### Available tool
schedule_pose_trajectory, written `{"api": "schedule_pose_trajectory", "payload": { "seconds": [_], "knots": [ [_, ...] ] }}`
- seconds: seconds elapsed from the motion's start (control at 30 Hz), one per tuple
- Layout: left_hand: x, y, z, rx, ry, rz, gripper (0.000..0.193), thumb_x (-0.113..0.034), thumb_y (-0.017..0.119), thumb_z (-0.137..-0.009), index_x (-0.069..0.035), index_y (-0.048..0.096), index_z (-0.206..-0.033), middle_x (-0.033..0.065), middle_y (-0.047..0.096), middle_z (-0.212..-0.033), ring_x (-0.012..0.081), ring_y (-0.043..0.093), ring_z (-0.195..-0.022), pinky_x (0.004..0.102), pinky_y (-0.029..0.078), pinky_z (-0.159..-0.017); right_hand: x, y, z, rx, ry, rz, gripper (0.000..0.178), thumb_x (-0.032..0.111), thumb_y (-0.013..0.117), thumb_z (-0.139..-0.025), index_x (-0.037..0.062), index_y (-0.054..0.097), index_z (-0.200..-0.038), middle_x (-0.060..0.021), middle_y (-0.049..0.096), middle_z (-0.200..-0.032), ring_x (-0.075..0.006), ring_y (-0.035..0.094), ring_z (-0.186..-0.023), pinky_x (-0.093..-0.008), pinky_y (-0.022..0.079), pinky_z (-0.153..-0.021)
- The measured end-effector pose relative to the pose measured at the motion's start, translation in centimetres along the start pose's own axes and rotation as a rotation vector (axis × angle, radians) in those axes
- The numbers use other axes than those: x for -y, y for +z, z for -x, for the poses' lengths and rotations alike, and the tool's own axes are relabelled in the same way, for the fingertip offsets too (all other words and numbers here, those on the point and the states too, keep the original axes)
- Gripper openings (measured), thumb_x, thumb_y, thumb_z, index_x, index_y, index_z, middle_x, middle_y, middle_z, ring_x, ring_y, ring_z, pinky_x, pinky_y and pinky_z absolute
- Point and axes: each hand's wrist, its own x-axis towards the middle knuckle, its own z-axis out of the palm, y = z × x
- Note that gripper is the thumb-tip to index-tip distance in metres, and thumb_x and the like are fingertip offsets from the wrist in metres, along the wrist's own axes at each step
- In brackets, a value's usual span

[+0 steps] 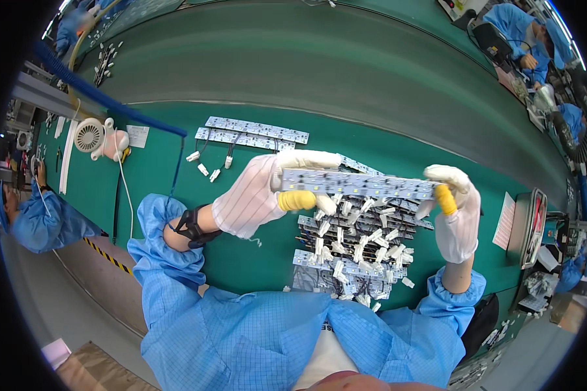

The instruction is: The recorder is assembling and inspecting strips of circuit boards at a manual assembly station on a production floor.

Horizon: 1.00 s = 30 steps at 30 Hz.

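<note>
An LED strip board [359, 184], long and white with small yellowish chips, is held up level between my two gloved hands. My left hand [274, 189] is closed around its left end, a yellow cover on the thumb. At the other end, my right hand [453, 208] grips the board between fingers and a yellow-covered thumb. Below the board lies a heap of similar boards with white connectors [359, 247] on short dark wires. Two more strip boards [257, 130] rest beyond my left hand, their wires and connectors trailing toward me.
A small fan [90, 135] with a white cable stands at the left. A coiled blue air hose [111, 98] hangs across the left side. A metal box [531, 228] and a paper sheet [504, 221] are at the right. Co-workers in blue sit around; a dark green belt [293, 58] runs behind.
</note>
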Motion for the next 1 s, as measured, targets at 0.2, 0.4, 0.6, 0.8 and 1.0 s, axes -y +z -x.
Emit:
{"api": "schedule_pose_trajectory", "payload": {
  "seconds": [0.2,0.4,0.6,0.8,1.0],
  "knots": [
    [1.5,-0.5,0.5,-0.104,0.160,-0.126,0.059,-0.016,0.074,-0.078,0.006,0.048,-0.126,0.0186,0.062,-0.111,0.0240,0.064,-0.097,0.0336,0.054,-0.084,-0.1,-1.5,-0.2,-0.012,-0.028,-0.025,0.034,0.024,0.059,-0.092,-0.0032,0.056,-0.112,-0.0080,0.061,-0.089,-0.0135,0.061,-0.061,-0.0234,0.048,-0.061],
    [0.8,-1.2,-0.2,-0.237,0.367,-0.561,0.049,-0.043,0.070,-0.077,-0.002,0.065,-0.103,0.0098,0.069,-0.101,0.0330,0.064,-0.100,0.0433,0.047,-0.094,0.3,-1.4,0.1,-0.001,-0.045,-0.132,0.036,0.022,0.059,-0.092,-0.0054,0.053,-0.115,-0.0089,0.062,-0.089,-0.0147,0.062,-0.063,-0.0245,0.048,-0.062],
    [0.5,-1.9,-0.7,-0.203,0.364,-0.542,0.047,-0.037,0.069,-0.080,-0.002,0.062,-0.110,0.0142,0.069,-0.099,0.0321,0.061,-0.107,0.0456,0.042,-0.100,0.8,-1.1,1.0,0.004,-0.037,-0.078,0.046,0.031,0.066,-0.086,-0.0046,0.054,-0.112,-0.0100,0.059,-0.090,-0.0162,0.060,-0.056,-0.0236,0.045,-0.054],
    [1.2,-2.0,-0.9,-0.188,0.362,-0.478,0.039,-0.017,0.067,-0.075,-0.002,0.064,-0.111,0.0121,0.069,-0.105,0.0319,0.060,-0.110,0.0381,0.047,-0.093,1.2,-1.5,1.6,0.075,-0.043,-0.222,0.036,0.020,0.066,-0.087,-0.0047,0.054,-0.111,-0.0123,0.059,-0.096,-0.0180,0.062,-0.064,-0.0260,0.049,-0.056],
    [1.4,-1.5,-0.9,-0.315,0.123,-0.233,0.050,-0.034,0.063,-0.087,0.002,0.057,-0.121,0.0151,0.065,-0.113,0.0205,0.062,-0.101,0.0284,0.048,-0.081,2.1,-1.8,1.8,0.170,0.076,-0.290,0.048,0.030,0.070,-0.084,-0.0043,0.055,-0.115,-0.0118,0.062,-0.100,-0.0177,0.064,-0.076,-0.0266,0.051,-0.069]
  ]
}}
